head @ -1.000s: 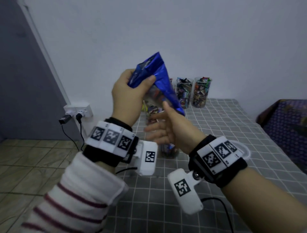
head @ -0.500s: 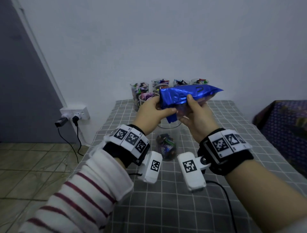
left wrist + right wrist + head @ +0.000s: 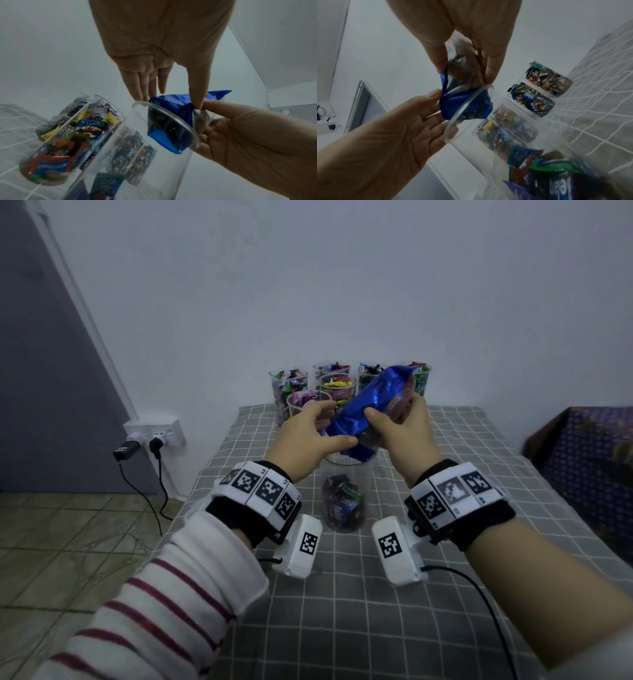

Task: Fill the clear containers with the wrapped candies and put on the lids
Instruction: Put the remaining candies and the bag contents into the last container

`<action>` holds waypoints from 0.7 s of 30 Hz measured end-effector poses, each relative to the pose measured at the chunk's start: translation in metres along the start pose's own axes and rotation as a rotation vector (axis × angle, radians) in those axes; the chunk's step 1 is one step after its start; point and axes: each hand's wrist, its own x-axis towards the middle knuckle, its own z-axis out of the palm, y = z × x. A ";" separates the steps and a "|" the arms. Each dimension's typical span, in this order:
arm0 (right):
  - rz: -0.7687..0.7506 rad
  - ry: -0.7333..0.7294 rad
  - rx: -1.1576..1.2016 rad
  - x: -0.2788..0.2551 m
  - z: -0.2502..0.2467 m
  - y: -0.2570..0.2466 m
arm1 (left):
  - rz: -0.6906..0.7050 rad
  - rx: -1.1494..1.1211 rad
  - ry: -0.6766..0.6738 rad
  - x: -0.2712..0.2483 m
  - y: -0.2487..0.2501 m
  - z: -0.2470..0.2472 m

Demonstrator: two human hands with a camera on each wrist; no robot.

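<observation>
A blue candy bag [image 3: 371, 405] hangs tilted over a clear container [image 3: 346, 474] that stands mid-table with some wrapped candies [image 3: 342, 503] at its bottom. The bag's lower end [image 3: 171, 108] dips into the container's rim [image 3: 187, 127]. My left hand [image 3: 337, 424] pinches that lower end between thumb and fingers. My right hand [image 3: 390, 410] grips the bag's upper part, where candies show through a clear panel [image 3: 462, 65]. Several clear containers [image 3: 337, 386] filled with candies stand at the back by the wall.
A grey checked cloth [image 3: 359, 611] covers the table. Its left edge drops to a tiled floor [image 3: 68, 542]. A wall socket [image 3: 154, 433] with plugs and cables sits low on the left. Dark patterned fabric [image 3: 589, 460] lies to the right. Filled containers [image 3: 532, 100] stand close behind the open one.
The bag came down from upended at face height to level, and now tilts with its lower end in the container's mouth. Both hands dropped with it.
</observation>
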 end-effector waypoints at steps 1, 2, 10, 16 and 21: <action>-0.008 -0.008 -0.014 -0.001 0.001 0.000 | 0.002 0.005 -0.009 0.000 0.000 0.000; -0.018 -0.019 -0.032 -0.002 0.001 0.000 | 0.004 0.000 -0.018 -0.001 0.001 0.001; -0.145 -0.078 -0.213 -0.005 0.005 -0.006 | 0.026 -0.088 -0.041 -0.004 0.003 0.002; -0.186 -0.095 -0.318 -0.007 0.005 -0.014 | 0.033 -0.092 -0.033 -0.003 0.000 0.000; -0.216 -0.093 -0.371 -0.004 0.007 -0.014 | 0.023 -0.108 -0.004 -0.003 0.002 0.001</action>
